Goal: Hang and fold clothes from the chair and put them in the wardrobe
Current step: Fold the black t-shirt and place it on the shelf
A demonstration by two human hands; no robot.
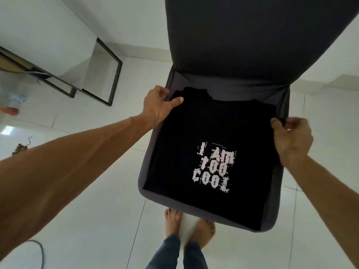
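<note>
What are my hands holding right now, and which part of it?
Both hold the black T-shirt on the chair: the left hand grips its far left corner, the right hand pinches its far right corner.

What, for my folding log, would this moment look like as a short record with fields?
garment: black fabric T-shirt printed "I AM TOO COOL", lying flat, print up, on the seat
support: dark grey upholstered chair
left grip: hand pinches the shirt's far left corner, thumb on top
right grip: hand pinches the shirt's right edge, thumb on top
floor: pale glossy tiles
person: bare feet by the seat's front edge
</note>
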